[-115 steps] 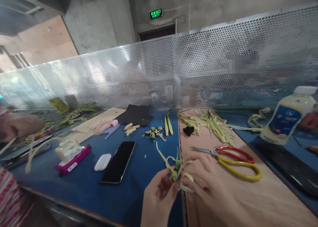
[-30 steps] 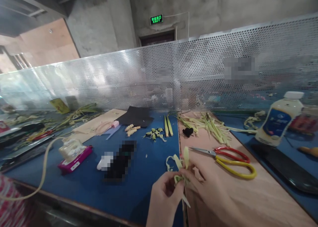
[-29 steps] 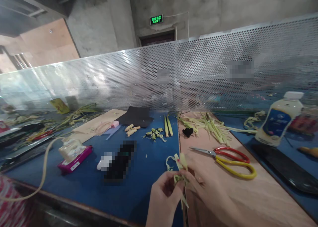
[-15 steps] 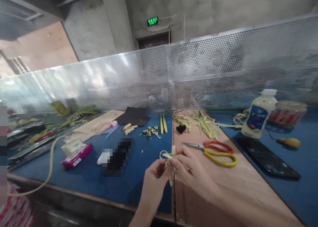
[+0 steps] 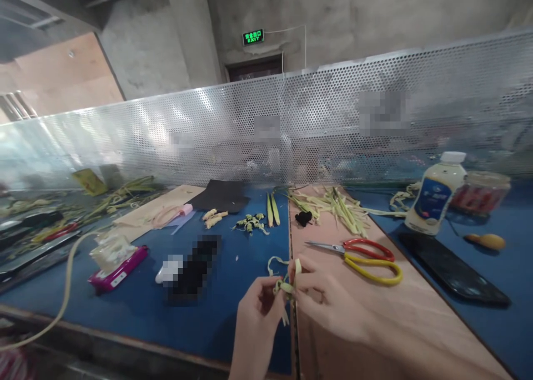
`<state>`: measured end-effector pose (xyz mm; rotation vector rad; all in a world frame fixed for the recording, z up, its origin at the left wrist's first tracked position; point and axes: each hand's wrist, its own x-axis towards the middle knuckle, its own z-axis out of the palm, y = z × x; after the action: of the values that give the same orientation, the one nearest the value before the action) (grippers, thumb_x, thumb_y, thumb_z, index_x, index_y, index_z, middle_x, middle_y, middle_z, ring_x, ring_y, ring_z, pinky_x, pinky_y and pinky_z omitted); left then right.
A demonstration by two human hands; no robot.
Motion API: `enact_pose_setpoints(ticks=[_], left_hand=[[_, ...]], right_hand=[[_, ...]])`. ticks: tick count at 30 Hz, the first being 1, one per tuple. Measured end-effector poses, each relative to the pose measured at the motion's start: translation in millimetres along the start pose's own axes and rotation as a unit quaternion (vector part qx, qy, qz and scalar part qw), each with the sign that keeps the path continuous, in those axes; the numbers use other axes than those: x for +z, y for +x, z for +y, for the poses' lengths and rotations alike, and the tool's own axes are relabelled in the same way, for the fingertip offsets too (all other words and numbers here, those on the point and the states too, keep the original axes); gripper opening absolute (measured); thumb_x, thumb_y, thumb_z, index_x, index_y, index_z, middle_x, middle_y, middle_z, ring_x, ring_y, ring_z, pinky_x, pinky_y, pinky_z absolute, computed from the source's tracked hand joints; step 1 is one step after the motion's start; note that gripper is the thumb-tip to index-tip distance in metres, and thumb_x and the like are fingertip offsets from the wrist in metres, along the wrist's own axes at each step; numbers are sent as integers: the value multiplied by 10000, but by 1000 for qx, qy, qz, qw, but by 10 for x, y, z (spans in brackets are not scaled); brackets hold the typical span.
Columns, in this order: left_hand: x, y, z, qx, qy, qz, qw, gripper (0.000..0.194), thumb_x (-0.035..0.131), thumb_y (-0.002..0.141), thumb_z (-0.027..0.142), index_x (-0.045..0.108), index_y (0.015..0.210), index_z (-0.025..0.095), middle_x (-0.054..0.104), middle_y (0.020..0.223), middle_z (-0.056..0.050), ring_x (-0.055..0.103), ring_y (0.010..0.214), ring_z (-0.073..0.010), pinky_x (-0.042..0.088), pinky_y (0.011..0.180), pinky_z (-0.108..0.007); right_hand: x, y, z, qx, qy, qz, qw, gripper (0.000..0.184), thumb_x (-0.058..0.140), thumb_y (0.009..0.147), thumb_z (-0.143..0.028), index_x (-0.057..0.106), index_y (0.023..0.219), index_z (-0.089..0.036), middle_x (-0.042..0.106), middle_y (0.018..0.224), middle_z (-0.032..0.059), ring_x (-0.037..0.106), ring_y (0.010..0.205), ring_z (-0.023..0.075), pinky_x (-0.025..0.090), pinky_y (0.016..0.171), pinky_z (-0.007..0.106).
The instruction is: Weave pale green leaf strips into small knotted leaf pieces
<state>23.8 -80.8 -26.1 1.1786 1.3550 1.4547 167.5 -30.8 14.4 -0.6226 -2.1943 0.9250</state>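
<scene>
A small knotted piece of pale green plant strip is pinched between my two hands above the seam of the table. My left hand closes thumb and fingers on its left side. On its right side my right hand grips a strip end that sticks up between the fingers. One loose strip curls out to the upper left, and another tail hangs below. Red-and-yellow-handled scissors lie right of my right hand, blades pointing left. Beyond my hands lie several small knotted green pieces and two flat green leaf strips.
A heap of pale strips lies at the back, beside a black tuft. On the right are a bottle, a jar and a black phone. Leftward sit a purple tissue pack and a cable. A perforated metal screen stands behind.
My hands have spread slightly apart, so more of the knotted piece shows between them. The strip end at my right fingers has shifted a little right and down. The view has moved slightly.
</scene>
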Motion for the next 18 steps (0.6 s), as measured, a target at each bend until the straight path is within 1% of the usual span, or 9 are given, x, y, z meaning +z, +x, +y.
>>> enact_pose_setpoints(ticks=[3,6,8,10,13,14,16,18], left_hand=[[42,-17,-2,25,31,15,999,275,611,738,387,632,846,135,579,690,-19,496,616,-119,385,559,-196],[68,-30,-26,54,69,35,996,224,594,745,342,636,848,148,555,665,-6,490,612,-123,387,575,-204],[66,-36,-37,66,90,31,993,210,584,750,319,633,868,153,549,661,-2,487,619,-125,393,598,-211],[54,-40,-33,65,94,12,993,228,576,761,319,621,915,158,566,698,-10,501,655,-133,404,632,-218],[40,-41,0,60,41,-35,997,282,585,764,350,591,966,153,593,774,-36,527,720,-147,418,671,-226],[39,-41,16,56,15,-47,997,295,582,769,363,585,972,149,594,780,-40,526,712,-143,418,667,-225],[38,-39,51,38,-30,-51,998,301,548,795,395,584,954,142,579,747,-32,506,654,-123,408,624,-213],[35,-34,79,12,-52,-38,998,308,502,822,426,590,893,139,554,709,-19,480,618,-109,385,582,-199]], right_hand=[[-6,12,-13,10,-5,-7,1000,254,458,813,-119,484,565,-164,476,816,20,491,762,127,424,676,251],[-9,25,-54,19,-28,-12,999,265,449,801,-105,446,543,-164,471,783,13,484,736,123,416,654,241],[-6,28,-78,21,-54,-11,998,258,449,789,-89,436,542,-163,466,767,9,483,728,122,410,648,237],[-2,23,-88,15,-76,-9,997,235,448,789,-85,460,568,-164,462,759,8,483,726,125,407,648,236],[-3,5,-76,-3,-91,-6,996,213,438,819,-109,516,630,-169,462,769,15,484,740,133,412,660,244],[-4,-1,-67,-9,-92,-6,996,219,431,834,-123,524,641,-169,462,777,18,486,745,134,415,667,249],[-2,-12,-46,-21,-86,-6,996,245,417,860,-157,519,638,-169,460,785,23,487,743,134,420,674,257],[6,-17,-28,-30,-78,-7,996,269,396,883,-186,498,635,-169,456,790,25,488,744,133,422,679,262]])
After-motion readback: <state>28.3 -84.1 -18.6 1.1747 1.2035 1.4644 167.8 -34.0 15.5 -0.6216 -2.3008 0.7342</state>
